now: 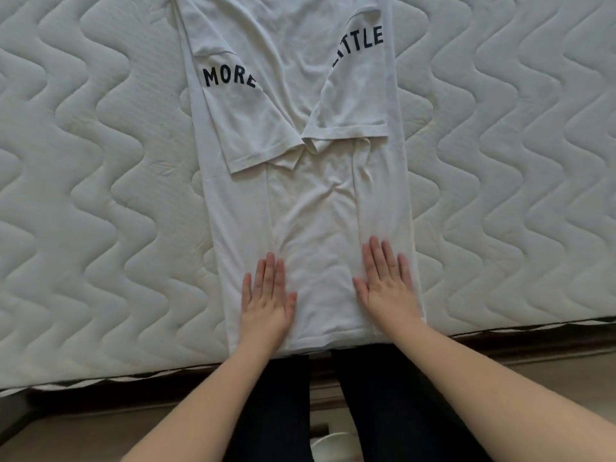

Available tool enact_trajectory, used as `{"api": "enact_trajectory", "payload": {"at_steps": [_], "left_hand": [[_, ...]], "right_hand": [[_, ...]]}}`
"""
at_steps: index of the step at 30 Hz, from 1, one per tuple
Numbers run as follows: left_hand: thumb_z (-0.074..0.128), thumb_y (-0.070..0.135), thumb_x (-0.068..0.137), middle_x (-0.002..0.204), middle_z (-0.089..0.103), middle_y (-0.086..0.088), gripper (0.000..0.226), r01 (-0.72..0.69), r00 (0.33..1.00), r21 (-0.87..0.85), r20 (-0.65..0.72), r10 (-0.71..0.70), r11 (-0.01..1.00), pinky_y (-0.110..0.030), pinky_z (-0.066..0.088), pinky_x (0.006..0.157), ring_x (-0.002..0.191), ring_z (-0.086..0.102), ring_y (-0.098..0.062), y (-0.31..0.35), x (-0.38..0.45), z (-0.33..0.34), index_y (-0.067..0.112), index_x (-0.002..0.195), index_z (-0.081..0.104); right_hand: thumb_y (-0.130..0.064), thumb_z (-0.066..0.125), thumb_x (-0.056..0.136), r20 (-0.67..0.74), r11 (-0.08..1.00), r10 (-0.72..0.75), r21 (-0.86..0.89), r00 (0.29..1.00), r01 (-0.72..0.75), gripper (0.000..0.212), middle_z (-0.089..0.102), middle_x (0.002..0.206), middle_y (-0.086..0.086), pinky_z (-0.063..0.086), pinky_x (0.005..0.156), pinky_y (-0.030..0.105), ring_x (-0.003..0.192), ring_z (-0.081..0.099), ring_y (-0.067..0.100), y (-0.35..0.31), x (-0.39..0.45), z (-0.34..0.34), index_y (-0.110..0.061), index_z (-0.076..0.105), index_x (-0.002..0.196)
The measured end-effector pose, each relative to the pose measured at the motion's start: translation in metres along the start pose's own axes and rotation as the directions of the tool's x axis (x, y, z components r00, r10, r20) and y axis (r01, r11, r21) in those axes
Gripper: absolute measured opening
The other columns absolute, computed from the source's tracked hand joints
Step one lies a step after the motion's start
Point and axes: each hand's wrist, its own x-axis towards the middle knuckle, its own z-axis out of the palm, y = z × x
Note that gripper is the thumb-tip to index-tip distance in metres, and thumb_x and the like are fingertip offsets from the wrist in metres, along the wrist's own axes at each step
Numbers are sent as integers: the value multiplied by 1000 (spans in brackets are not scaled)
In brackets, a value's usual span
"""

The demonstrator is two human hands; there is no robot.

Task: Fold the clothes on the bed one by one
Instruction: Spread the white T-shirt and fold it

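White quilted bed (100, 195), a white T-shirt (310, 201) laid lengthwise down its middle.
Both sides and sleeves folded inward, "MORE" left, "TTLE" right; left hand (266, 295) and right hand (388, 285) press flat, fingers straight, on its near hem; dark trousers (383, 395) below.
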Motion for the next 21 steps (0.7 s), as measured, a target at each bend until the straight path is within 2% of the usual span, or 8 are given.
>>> {"api": "enact_trajectory", "payload": {"at_steps": [4,7,10,12,14,16,18,21], "left_hand": [[32,38,97,163,8,-13,67,23,998,-10,62,-23,1000,-42,6,121,151,0,-20,19,-45,8,9,155,18],[39,30,96,160,24,-13,61,-79,997,-72,20,81,994,-43,19,119,149,18,-25,36,-61,4,8,152,30],[44,25,97,140,51,-10,46,-139,990,-282,-9,142,949,-44,42,105,131,47,-25,66,-56,-10,9,140,48],[47,24,100,130,57,-6,41,9,994,-513,100,49,858,-33,45,100,119,55,-19,93,-41,-22,10,138,49],[53,26,98,125,60,-3,41,231,966,-649,245,-88,725,-27,45,99,111,57,-13,118,-20,-27,12,137,51],[61,30,94,113,62,-2,39,399,915,-689,340,-217,605,-31,50,91,97,60,-13,139,5,-29,14,129,55],[66,37,89,104,62,-2,34,472,879,-630,391,-273,617,-28,49,78,89,60,-14,155,25,-31,13,113,63],[64,36,89,93,68,-4,25,484,857,-531,451,-251,696,-29,48,71,84,63,-21,169,35,-33,12,93,69]], "right_hand": [[-45,35,96,41,998,-52,25,998,51,71,6,164,9,5,122,37,150,11,23,-13,-49,16,-8,19,154],[-38,36,99,-10,981,-69,181,998,70,58,31,157,16,28,117,39,144,31,26,-20,-65,5,-6,39,147],[-28,39,96,-145,936,78,350,986,-22,47,50,142,14,46,101,47,127,50,30,-9,-64,-16,-9,53,136],[-25,47,95,-165,900,302,374,939,-224,45,50,139,14,42,100,49,125,48,32,9,-59,-28,-10,49,138],[-27,58,94,-1,768,521,437,853,-468,50,51,135,14,35,103,48,125,45,33,32,-51,-38,-13,45,140],[-38,64,89,210,662,580,443,787,-605,49,60,117,5,36,103,46,117,50,30,55,-44,-40,-21,50,132],[-51,65,85,323,715,488,385,811,-584,35,63,98,1,44,95,47,105,56,29,72,-39,-38,-25,60,108],[-57,63,85,402,785,359,358,842,-505,37,63,85,2,49,77,40,88,60,28,79,-39,-44,-20,64,83]]}}
